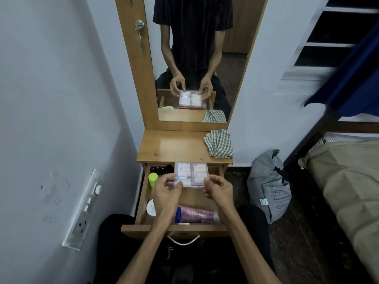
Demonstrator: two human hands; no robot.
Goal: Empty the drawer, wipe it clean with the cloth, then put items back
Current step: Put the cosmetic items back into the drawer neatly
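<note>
The wooden drawer (pixel 143 228) stands pulled out below the dresser top. Above it I hold a clear plastic box (pixel 191 173) of small pale packets. My left hand (pixel 167 191) pinches the box's near left corner. My right hand (pixel 218 189) grips its near right corner. Inside the drawer lie a pink tube with a blue cap (pixel 194 215), a white round jar (pixel 151 208), a lime-green capped bottle (pixel 153 179) and some dark bottles (pixel 162 169) at the back. A green checked cloth (pixel 219 145) lies crumpled on the dresser top's right side.
The wooden dresser top (pixel 174 148) sits under a tall mirror (pixel 194 58) that reflects me and the box. A wall with a switch panel (pixel 84 210) is close on the left. A grey bag (pixel 270 187) sits on the floor to the right, beside a bed (pixel 348 181).
</note>
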